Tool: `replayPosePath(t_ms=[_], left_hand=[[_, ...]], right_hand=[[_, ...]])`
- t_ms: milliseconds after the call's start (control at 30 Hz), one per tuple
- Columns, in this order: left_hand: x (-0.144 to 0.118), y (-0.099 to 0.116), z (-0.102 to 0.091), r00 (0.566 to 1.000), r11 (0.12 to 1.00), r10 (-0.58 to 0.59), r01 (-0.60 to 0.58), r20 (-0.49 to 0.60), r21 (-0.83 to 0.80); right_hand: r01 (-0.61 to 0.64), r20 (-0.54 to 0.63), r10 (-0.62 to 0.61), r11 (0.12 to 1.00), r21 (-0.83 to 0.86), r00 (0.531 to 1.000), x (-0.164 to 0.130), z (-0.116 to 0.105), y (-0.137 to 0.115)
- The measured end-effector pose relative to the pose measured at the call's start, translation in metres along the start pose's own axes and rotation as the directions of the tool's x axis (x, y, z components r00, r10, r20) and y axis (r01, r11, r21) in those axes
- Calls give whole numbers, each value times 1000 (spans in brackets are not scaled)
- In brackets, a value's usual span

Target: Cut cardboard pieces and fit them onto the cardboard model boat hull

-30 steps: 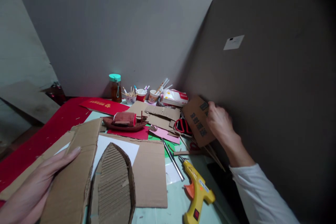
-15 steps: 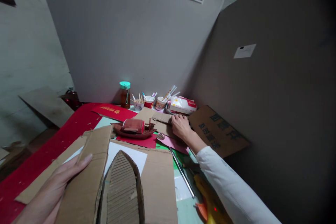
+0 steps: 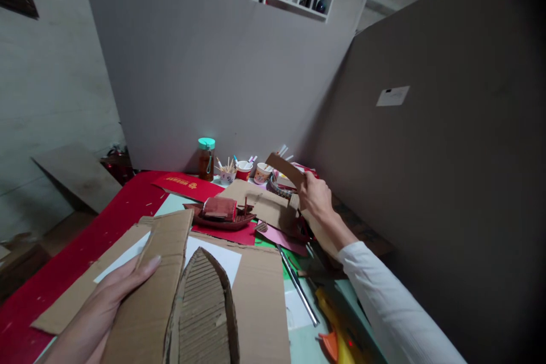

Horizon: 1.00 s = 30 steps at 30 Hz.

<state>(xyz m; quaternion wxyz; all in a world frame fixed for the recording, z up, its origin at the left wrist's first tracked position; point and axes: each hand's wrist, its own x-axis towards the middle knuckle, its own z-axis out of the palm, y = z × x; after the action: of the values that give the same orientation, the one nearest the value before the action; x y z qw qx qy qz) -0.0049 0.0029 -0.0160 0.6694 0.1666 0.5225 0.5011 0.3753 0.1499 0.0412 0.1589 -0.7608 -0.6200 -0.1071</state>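
Note:
My left hand [image 3: 123, 290] grips a long flat cardboard piece [image 3: 149, 290], thumb on its face. Against its right side stands a boat-shaped cardboard hull [image 3: 205, 307] with a ribbed deck and a pointed tip. Farther off, my right hand [image 3: 318, 196] is closed on a narrow cardboard strip [image 3: 285, 167], raised above the table and pointing left. Below that hand lie flat cardboard [image 3: 256, 199] and pink paper [image 3: 284, 237]. A small reddish-brown model boat [image 3: 222, 214] with a canopy sits between the hands.
A yellow glue gun [image 3: 336, 318] with an orange trigger and a metal rod [image 3: 298, 287] lie at right. Behind are a teal-lidded bottle [image 3: 206, 159], a toothpick cup [image 3: 227, 175] and paper cups [image 3: 262, 174]. Grey panels [image 3: 222, 79] rise behind the table.
My right hand has lifted the cardboard strip off the pile and moved right. The printed cardboard at right has shifted and tilted down. My left hand keeps its hold.

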Motion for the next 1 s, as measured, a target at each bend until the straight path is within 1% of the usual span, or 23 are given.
replayPosePath(t_ms=[100,200,300,400,467,533,600,700,767,800,867,900,933,967,1000], left_hand=[[-2,-1,1,999,1000,15,-15,-38,14],[-11,3,7,996,996,81,-82,20,35],[-19,10,15,981,982,184,-186,58,35],[-22,17,17,963,965,260,-261,70,3],[-24,20,15,953,956,293,-292,82,-21],[-27,23,15,949,953,304,-303,78,-20],[-31,25,16,957,962,271,-274,107,11],[-36,29,17,963,975,182,-202,200,88],[-40,30,18,967,978,127,-159,220,133],[-43,29,18,969,979,96,-133,229,155],[-50,25,20,960,971,5,-72,281,227],[-54,23,21,944,959,-45,-51,326,280],[-58,19,22,918,939,-94,-47,385,341],[-62,15,24,880,913,-140,-63,455,402],[-65,12,24,838,884,-182,-90,514,459]], right_hand=[[-19,35,15,993,116,999,-5,-7,13],[-42,99,22,978,204,995,-15,-8,28],[-96,151,58,961,261,987,-25,-7,47],[-160,167,116,945,285,979,-32,-8,65],[-188,147,151,939,289,978,-38,-11,73],[-189,109,163,934,303,981,-45,-16,74],[-164,74,148,925,342,986,-54,-23,69],[-100,78,71,877,469,994,-69,-36,48],[-61,142,-31,797,601,989,-83,-45,24],[-54,189,-102,735,676,977,-92,-49,10],[-76,271,-242,601,796,932,-114,-56,-20],[-95,300,-301,546,833,905,-128,-59,-36],[-134,331,-366,471,872,870,-142,-61,-51],[-236,376,-475,328,915,796,-157,-62,-64],[-324,405,-544,244,914,735,-170,-63,-75]])
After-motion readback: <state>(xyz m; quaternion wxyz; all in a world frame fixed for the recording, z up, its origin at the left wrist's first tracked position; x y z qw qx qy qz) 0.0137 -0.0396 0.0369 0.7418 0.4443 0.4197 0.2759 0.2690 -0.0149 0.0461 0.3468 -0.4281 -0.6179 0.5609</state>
